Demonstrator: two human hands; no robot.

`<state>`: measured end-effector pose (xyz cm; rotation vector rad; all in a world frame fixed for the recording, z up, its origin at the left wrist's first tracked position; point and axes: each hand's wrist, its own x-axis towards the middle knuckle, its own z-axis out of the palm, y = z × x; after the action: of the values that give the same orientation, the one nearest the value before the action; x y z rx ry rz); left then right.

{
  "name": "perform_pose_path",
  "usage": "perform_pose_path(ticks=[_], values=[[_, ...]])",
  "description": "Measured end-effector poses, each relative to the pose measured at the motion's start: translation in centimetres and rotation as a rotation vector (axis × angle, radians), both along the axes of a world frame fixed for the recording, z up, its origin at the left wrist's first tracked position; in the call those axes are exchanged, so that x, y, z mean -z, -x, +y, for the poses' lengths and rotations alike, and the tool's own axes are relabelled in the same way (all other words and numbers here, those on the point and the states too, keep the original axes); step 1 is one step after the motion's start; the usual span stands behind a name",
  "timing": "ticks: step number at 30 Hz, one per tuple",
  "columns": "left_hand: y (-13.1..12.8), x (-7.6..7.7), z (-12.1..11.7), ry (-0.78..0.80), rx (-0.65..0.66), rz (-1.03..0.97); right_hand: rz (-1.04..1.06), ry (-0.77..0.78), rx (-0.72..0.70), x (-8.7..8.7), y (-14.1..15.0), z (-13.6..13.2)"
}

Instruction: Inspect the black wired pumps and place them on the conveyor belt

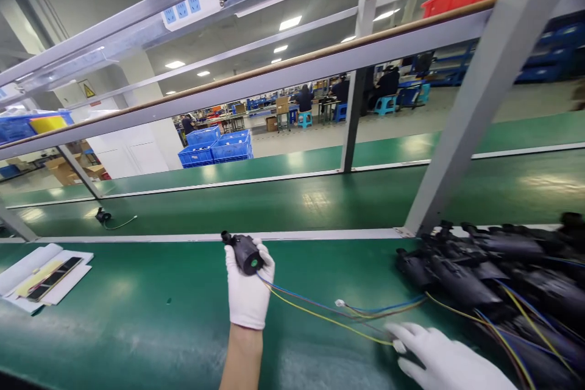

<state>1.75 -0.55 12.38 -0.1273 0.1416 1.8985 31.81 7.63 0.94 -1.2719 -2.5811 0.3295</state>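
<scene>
In a white glove, my left hand [250, 301] is closed around a small black pump [247, 256], a cylinder with a short spout and a green dot on its end. Blue, yellow and darker wires [315, 306] trail from the pump to the right. They end at a small white wire connector [399, 347] at the fingertips of my right hand [443, 356], also gloved and slightly blurred. Its thumb and fingers close about the connector. Another white plug [340, 303], on separate wires, lies on the green bench just beyond.
A pile of black pumps [493, 274] with loose wires covers the right side. An open notebook [34, 271] with a dark phone-like slab lies left. One wired part [103, 215] sits on the belt behind. A grey post [475, 97] rises at right; people sit far off.
</scene>
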Motion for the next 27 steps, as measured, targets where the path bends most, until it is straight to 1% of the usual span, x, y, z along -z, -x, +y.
perform_pose_path(ticks=[2, 4, 6, 9, 15, 19, 22, 25, 27], values=[[0.5, 0.9, 0.6, 0.023, -0.035, -0.005, 0.009, 0.029, 0.102, -0.9, -0.7, 0.1], [0.5, 1.9, 1.1, 0.057, -0.045, -0.006, 0.048, 0.133, 0.202, -1.9, -1.2, 0.0], [0.2, 2.8, 1.6, 0.087, -0.033, -0.003, 0.075, 0.228, 0.238, -2.7, -1.6, -0.2], [-0.5, 3.6, 2.1, 0.116, -0.008, 0.003, 0.129, 0.266, 0.215, -3.4, -2.2, -0.6], [-1.9, 4.3, 2.7, 0.153, 0.018, 0.012, 0.257, 0.345, 0.159, -3.4, -3.2, -1.2], [-3.3, 5.0, 3.0, 0.169, 0.042, 0.014, 0.293, 0.372, 0.105, -4.1, -3.4, -1.7], [-4.3, 5.4, 3.2, 0.187, 0.08, 0.01, 0.254, 0.333, 0.077, -4.8, -3.7, -2.2], [-5.2, 5.5, 3.2, 0.2, 0.118, 0.008, 0.158, 0.281, 0.138, -5.1, -4.2, -2.7], [-5.7, 5.5, 3.0, 0.206, 0.136, 0.009, 0.071, 0.277, 0.187, -5.1, -4.7, -3.3]])
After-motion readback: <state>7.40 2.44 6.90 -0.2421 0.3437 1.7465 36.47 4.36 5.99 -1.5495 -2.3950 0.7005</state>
